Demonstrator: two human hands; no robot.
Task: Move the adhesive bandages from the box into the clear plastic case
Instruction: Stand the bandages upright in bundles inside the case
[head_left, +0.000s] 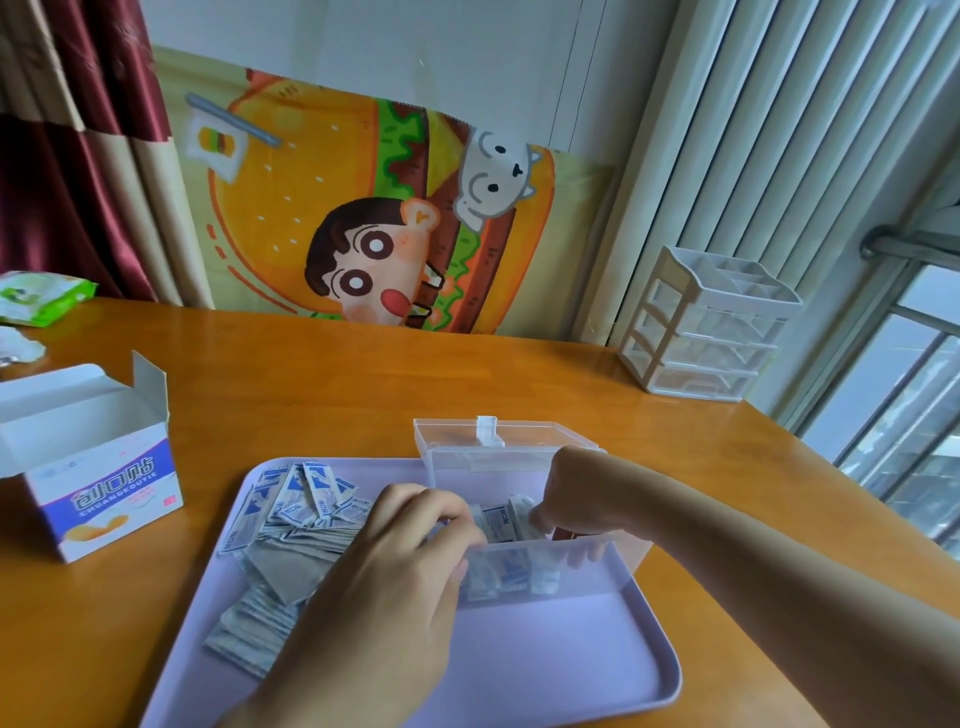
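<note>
While both hands work at the open top of the clear case (535, 566), which sits in the centre-right of the frame on a lilac tray (571, 670), the left hand (410, 556) reaches in from the bottom centre with its fingers curled over the case's near rim, pinched onto a wad of bandages (501, 522) standing inside. From the right edge comes the right hand (576, 493), its forearm crossing the table (337, 384); its fingers dip into the case and close on the same wad from the far side, fingertips showing through the front wall. How firmly either hand grips cannot be told, as the knuckles hide the contact. More wrapped strips show blurred through the clear front wall, low in the case. Its lid (498, 434) stands swung back behind it, a small clasp at the top edge. Left of the case, on the tray, lies a loose heap (291, 530) of blue-and-white wrapped bandages, some fanned upright at the far end, others flat in stacks nearer the lower left. At the left edge, off the tray, stands the box (98, 478) with its flaps up and its white inside showing; no bandages can be seen in it. A white drawer unit (711, 332) stands at the upper right by the window, and a cartoon cloth (374, 208) hangs behind the table.
</note>
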